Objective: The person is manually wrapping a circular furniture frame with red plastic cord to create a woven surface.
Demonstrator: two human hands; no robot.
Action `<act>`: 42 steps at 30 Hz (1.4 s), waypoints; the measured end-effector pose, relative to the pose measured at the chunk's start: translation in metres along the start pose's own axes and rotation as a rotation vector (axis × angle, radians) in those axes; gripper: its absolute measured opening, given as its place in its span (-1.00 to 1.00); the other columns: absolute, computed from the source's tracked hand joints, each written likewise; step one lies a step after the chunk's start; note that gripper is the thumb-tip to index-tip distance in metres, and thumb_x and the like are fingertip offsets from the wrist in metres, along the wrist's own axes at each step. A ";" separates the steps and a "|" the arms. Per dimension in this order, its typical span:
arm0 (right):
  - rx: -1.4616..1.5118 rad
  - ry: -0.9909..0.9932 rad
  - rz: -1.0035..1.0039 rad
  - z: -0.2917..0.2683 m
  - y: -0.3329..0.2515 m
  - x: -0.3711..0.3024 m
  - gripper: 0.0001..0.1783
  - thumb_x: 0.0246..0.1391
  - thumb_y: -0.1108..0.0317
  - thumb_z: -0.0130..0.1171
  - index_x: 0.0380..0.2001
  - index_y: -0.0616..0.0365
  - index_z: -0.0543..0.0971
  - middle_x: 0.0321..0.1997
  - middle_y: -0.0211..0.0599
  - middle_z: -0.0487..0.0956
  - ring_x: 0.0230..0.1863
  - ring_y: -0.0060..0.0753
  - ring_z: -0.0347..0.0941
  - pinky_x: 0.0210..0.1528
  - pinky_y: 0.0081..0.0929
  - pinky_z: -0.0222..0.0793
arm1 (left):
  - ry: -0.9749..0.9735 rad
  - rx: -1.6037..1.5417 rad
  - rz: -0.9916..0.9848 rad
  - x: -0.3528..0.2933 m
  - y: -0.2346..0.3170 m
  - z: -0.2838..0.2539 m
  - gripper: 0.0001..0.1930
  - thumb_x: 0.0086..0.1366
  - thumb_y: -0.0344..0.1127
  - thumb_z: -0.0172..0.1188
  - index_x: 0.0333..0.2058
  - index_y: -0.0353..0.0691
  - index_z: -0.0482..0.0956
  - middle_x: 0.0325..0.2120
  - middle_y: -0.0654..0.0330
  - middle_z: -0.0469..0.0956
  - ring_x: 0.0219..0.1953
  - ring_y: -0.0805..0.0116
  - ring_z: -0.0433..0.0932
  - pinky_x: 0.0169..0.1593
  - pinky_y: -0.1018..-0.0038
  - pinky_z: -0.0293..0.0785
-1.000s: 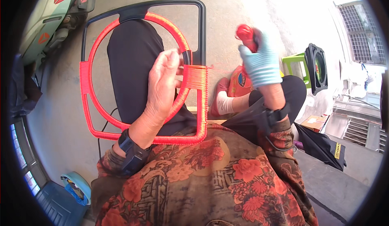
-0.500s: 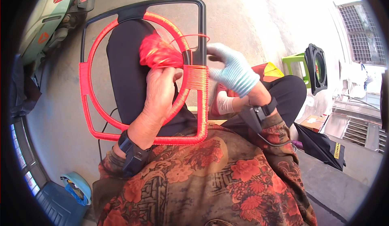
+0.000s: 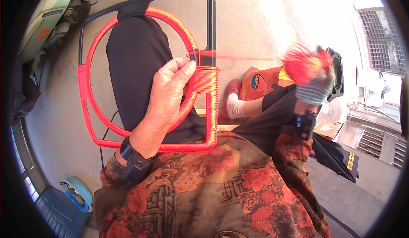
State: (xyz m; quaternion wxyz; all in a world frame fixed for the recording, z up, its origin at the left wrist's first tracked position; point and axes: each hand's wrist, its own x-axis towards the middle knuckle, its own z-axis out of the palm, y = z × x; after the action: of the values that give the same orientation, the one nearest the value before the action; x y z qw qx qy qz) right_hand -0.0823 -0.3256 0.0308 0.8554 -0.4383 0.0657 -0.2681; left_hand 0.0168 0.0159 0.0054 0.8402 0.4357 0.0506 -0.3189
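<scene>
A black frame (image 3: 211,20), a rounded rectangle with a ring inside, rests across my lap. Glossy red cord (image 3: 204,81) is wound tightly over its lower part and most of the ring. My bare left hand (image 3: 168,84) is closed at the ring's right side, thumb and fingers pinching beside a short bare black stretch. Out to the right, my gloved right hand (image 3: 314,82) grips a loose bundle of red cord (image 3: 303,64), both smeared by motion. A taut red strand runs from the bundle back to the frame by my left fingertips.
A red bag (image 3: 260,82) stands on the floor beyond my right leg, near my shoe. Behind my right hand is a black frame piece (image 3: 336,74). A light blue basin (image 3: 77,191) sits at lower left, and a parked scooter (image 3: 49,14) at upper left.
My right hand has swung out to the right and now carries the cord bundle, which was above my left hand. The strand has drawn out taut. My left hand now pinches at the ring.
</scene>
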 end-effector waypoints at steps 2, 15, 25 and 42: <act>0.247 -0.153 -0.033 -0.036 -0.030 0.007 -0.35 0.13 0.12 0.10 0.15 0.39 0.30 0.08 0.02 0.47 0.06 -0.11 0.43 0.19 -0.08 0.29 | -0.014 -0.053 0.000 0.001 -0.001 0.001 -0.86 0.36 -0.37 0.10 -0.22 -0.33 0.49 -0.37 0.24 0.56 -0.35 0.56 0.55 -0.22 0.61 0.51; -0.453 -0.302 0.798 0.102 0.107 -0.027 -0.68 0.10 0.17 0.18 -0.24 0.21 0.53 -0.51 -0.40 0.53 -0.53 -0.54 0.45 -0.40 -0.57 0.38 | -0.058 0.009 0.022 -0.001 -0.003 -0.004 -0.89 0.36 -0.39 0.08 -0.23 -0.30 0.43 -0.36 0.20 0.57 -0.37 0.50 0.58 -0.28 0.55 0.56; -0.059 -0.468 0.539 0.123 0.074 -0.034 -0.77 0.03 0.25 0.20 -0.40 0.18 0.45 -0.40 -0.25 0.51 -0.43 -0.51 0.40 -0.32 -0.54 0.35 | 0.046 0.257 0.024 0.001 -0.003 -0.001 -0.80 0.34 -0.38 0.10 -0.12 -0.29 0.35 -0.37 0.19 0.57 -0.47 0.53 0.59 -0.54 0.64 0.54; -0.967 -0.687 0.760 0.070 -0.005 -0.032 -0.43 -0.13 0.29 0.35 0.00 0.24 0.48 -0.14 -0.30 0.57 -0.09 -0.37 0.50 0.02 -0.43 0.38 | 0.042 0.046 -0.007 -0.001 -0.009 0.008 -0.89 0.36 -0.36 0.09 -0.27 -0.29 0.48 -0.40 0.24 0.56 -0.42 0.59 0.55 -0.35 0.64 0.52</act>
State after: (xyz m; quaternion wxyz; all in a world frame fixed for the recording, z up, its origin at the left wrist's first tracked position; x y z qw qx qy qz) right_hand -0.0868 -0.2617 0.0736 0.5713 -0.7760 0.0521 0.2621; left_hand 0.0098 0.0064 0.0046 0.8276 0.4614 0.0623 -0.3135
